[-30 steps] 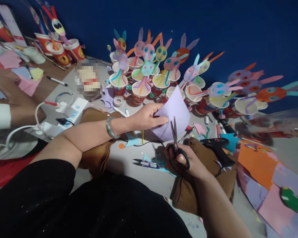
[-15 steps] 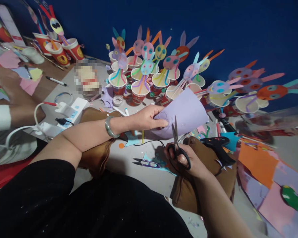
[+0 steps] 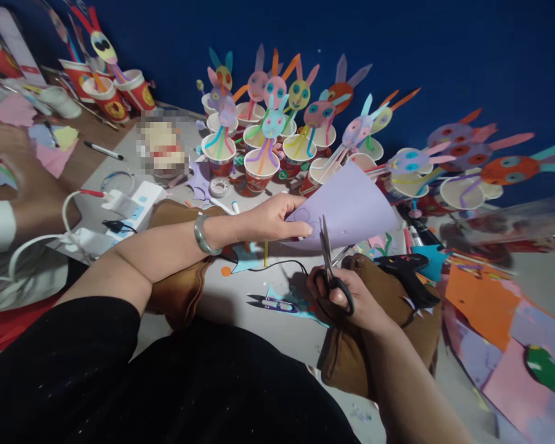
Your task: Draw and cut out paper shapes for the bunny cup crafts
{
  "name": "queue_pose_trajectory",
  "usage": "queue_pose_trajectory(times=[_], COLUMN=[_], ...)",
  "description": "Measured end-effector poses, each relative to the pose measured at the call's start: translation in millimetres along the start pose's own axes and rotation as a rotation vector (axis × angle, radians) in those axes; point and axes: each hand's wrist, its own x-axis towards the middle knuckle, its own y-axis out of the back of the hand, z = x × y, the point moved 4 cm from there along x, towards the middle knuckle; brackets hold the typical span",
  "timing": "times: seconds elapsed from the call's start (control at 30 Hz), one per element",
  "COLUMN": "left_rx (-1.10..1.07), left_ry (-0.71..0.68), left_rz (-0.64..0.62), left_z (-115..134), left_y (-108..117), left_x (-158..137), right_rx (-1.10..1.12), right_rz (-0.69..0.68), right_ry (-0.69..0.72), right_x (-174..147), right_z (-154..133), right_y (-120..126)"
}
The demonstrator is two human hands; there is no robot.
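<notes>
My left hand (image 3: 284,219) pinches the left edge of a curved sheet of purple paper (image 3: 358,200), thumb on top. Small round outlines are drawn on the paper near my thumb. In my right hand (image 3: 351,296) are black-handled scissors (image 3: 326,243), fingers through the loops. Their blades point up and lie at the paper's lower edge; they look nearly closed. Below the paper, purple thread snips (image 3: 272,303) rest on the table beside a blue paper scrap (image 3: 305,313).
Several paper cups (image 3: 262,169) with paper rabbit heads stand behind the paper. A black glue gun (image 3: 409,271) lies on a brown cushion (image 3: 351,357) at right. A power strip (image 3: 136,209) with cables sits left, near another person's arm (image 3: 46,179). Orange paper (image 3: 481,302) lies far right.
The purple sheet has swung slightly, its right end reaching farther right. The scissor blades have drawn closer together. At left, the other person's arm has shifted a little.
</notes>
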Motion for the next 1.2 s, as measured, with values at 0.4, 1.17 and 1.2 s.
queue_pose_trajectory(times=[0.4,1.17,1.2], left_rx=[0.010,-0.043,-0.038], left_ry=[0.006,0.025,0.024], left_rz=[-0.003,-0.029,-0.031], left_z=[6.6,7.8,8.2], left_y=[0.9,0.5,0.5], left_x=[-1.1,-0.7,-0.9], right_rx=[-0.036,-0.124,-0.127], right_rz=[-0.019,-0.012,-0.006], right_ry=[0.033,0.062,0.063], right_x=[0.0,0.4,0.3], right_z=[0.3,-2.0,-2.0], right_y=[0.2,-1.8,-1.7])
